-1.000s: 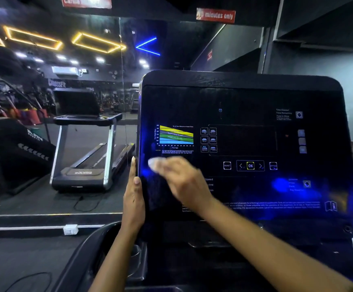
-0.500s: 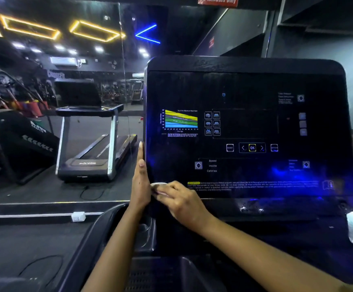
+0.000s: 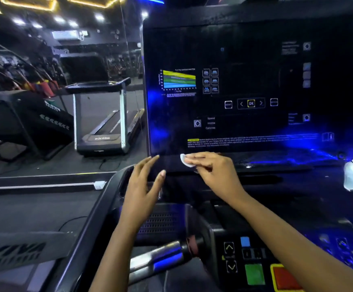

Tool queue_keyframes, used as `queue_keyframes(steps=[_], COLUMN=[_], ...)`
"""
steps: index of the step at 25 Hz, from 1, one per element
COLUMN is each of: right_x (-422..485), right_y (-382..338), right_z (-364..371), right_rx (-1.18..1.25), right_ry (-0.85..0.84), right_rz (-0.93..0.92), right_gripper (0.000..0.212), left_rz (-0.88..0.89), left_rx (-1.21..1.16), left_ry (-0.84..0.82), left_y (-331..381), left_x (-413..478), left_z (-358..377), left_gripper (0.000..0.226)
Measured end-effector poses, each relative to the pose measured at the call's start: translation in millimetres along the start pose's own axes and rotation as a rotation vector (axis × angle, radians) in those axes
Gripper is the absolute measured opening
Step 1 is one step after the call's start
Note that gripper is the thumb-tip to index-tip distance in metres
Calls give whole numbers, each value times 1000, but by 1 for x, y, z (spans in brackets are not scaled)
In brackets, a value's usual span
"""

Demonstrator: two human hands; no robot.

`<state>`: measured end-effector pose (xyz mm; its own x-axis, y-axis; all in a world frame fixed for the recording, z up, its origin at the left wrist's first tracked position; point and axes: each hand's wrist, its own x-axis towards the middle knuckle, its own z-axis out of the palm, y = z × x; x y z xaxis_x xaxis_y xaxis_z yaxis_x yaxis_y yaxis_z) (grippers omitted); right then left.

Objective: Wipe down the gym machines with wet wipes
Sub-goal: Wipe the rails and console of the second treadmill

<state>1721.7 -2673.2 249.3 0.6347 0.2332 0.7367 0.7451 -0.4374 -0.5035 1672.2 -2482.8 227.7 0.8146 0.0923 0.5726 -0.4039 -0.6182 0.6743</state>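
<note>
1. The right hand [image 3: 211,167], at the centre of the frame, curls its fingers round a small white wet wipe [image 3: 185,161] and presses it against the lower edge of the treadmill console [image 3: 253,49].
2. The wet wipe shows only as a pale crescent left of the fingertips, just below the console's line of small printed text.
3. The left hand [image 3: 144,186], just left of the right hand, is spread wide with straight fingers and holds nothing. Its fingertips reach the console's lower left corner, but I cannot tell whether they touch it.
4. The two hands are near each other but apart.
5. At lower right, a green button [image 3: 254,273] and a red button [image 3: 285,279] sit beside the right forearm.
6. At middle left, a second treadmill [image 3: 106,127] stands on the dark floor.
</note>
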Motion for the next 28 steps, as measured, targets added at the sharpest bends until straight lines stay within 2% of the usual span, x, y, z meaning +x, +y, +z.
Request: queue_keyframes(steps=[4, 7, 9, 11, 13, 16, 19, 22, 28], right_x=[-47, -85, -111, -134, -152, -171, -183, -187, -196], right_y=[-9, -18, -22, -26, -33, -46, -39, -30, 5], right_z=[-35, -63, -81, -87, -71, -28, -16, -25, -82], right_rx=[97, 131, 119, 12, -205, -374, -463, -518, -653], right_ry=[27, 140, 214, 271, 271, 93, -24, 9, 257], right_rz=[281, 429, 508, 497, 358, 121, 2, 7, 166], right_gripper=[32, 28, 32, 35, 34, 34, 37, 37, 33], left_rz=[93, 168, 230, 319, 410, 428, 418, 407, 409], left_rx=[-7, -23, 59, 200, 306, 319, 324, 335, 370], left_ry=[-284, -522, -616, -627, -579, -541, -531, -541, -554], left_y=[22, 28, 25, 18, 12, 12, 14, 16, 16], left_x=[-40, -71, -87, -96, -99, -102, -104, -102, -101], left_z=[15, 30, 43, 53, 59, 60, 60, 60, 59], left_gripper=[59, 71, 87, 99, 106, 111, 111, 111, 111])
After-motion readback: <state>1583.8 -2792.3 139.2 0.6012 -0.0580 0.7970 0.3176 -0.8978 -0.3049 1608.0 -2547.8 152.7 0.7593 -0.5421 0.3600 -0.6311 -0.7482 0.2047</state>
